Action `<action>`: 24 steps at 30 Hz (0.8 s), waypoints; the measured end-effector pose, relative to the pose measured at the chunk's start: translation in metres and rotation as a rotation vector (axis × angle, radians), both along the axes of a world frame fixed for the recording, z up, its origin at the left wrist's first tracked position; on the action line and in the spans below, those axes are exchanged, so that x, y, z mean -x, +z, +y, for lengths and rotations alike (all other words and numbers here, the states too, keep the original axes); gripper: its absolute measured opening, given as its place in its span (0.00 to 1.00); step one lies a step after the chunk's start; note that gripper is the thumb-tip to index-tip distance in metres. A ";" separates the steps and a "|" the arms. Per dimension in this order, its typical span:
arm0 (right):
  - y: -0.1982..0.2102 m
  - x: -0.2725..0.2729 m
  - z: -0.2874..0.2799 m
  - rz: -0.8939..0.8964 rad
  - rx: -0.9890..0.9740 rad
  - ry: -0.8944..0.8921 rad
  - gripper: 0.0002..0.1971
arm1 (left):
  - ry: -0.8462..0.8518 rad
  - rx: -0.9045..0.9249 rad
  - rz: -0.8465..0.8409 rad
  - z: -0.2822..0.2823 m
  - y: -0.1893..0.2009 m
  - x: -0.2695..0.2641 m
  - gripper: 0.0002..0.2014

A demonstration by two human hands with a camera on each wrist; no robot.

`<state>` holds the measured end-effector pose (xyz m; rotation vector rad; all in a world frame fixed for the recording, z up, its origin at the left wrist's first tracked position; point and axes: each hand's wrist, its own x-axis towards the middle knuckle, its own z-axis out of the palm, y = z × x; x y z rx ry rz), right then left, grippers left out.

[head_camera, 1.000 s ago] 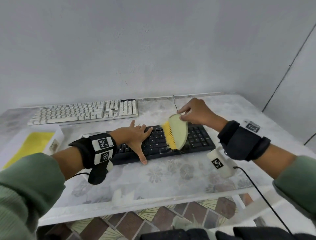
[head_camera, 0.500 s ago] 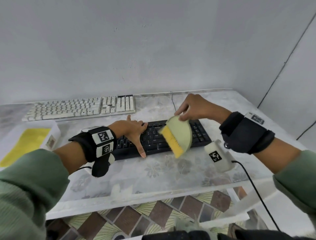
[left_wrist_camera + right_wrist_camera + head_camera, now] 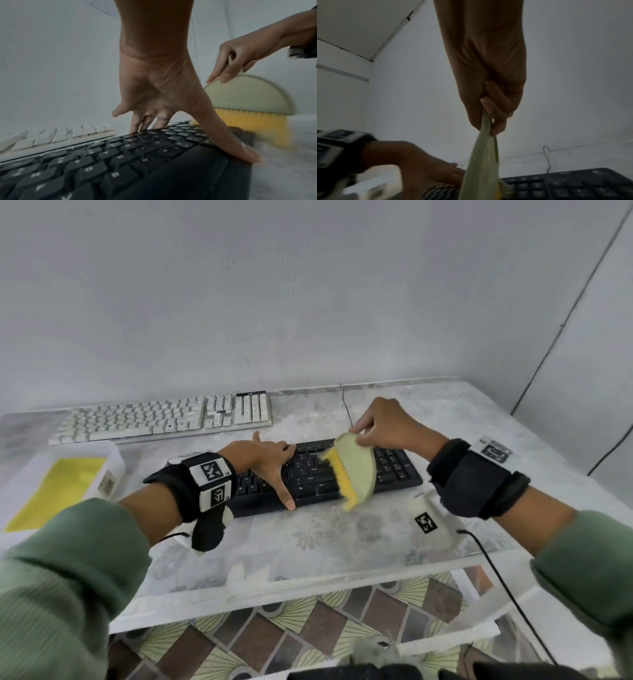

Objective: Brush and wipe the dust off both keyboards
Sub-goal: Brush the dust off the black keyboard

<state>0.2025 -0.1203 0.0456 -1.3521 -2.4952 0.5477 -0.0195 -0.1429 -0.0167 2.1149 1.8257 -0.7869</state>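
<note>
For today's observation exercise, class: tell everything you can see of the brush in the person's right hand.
The brush has a flat, pale green half-round body, seemingly plastic, with a short fringe of yellow bristles along its straight edge. The right hand pinches the curved top between fingertips and thumb. It hangs tilted over the middle of the black keyboard, bristles toward the left hand; their lower end reaches past the keyboard's front edge. Motion blurs it.
</note>
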 end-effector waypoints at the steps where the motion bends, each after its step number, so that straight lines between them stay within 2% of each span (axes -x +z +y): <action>1: 0.001 -0.002 -0.002 -0.039 0.065 0.044 0.12 | 0.002 0.000 -0.001 0.000 0.000 0.000 0.67; 3: 0.011 -0.006 -0.002 -0.057 0.128 0.080 0.11 | 0.004 -0.002 -0.002 0.000 0.000 0.001 0.67; 6: 0.019 0.000 -0.004 0.009 0.031 0.113 0.12 | 0.011 -0.004 -0.002 -0.001 0.001 0.000 0.67; 7: 0.018 0.005 -0.009 -0.013 0.010 0.157 0.12 | 0.013 -0.003 0.001 -0.002 0.001 0.000 0.67; 10: 0.011 0.015 -0.017 -0.228 0.035 0.317 0.12 | 0.014 0.003 0.015 -0.003 0.002 0.000 0.68; 12: 0.018 0.015 -0.015 -0.247 0.053 0.339 0.12 | 0.016 -0.001 0.007 -0.004 0.002 0.000 0.68; 16: 0.018 0.020 -0.016 -0.163 -0.062 0.318 0.12 | 0.019 -0.004 -0.003 -0.005 0.001 0.001 0.69; 20: 0.024 0.011 -0.009 -0.265 0.058 0.264 0.13 | 0.012 -0.009 0.000 -0.006 0.001 0.002 0.68; 24: 0.019 -0.005 0.008 0.005 -0.057 -0.012 0.12 | 0.005 -0.016 -0.010 -0.006 0.001 0.002 0.68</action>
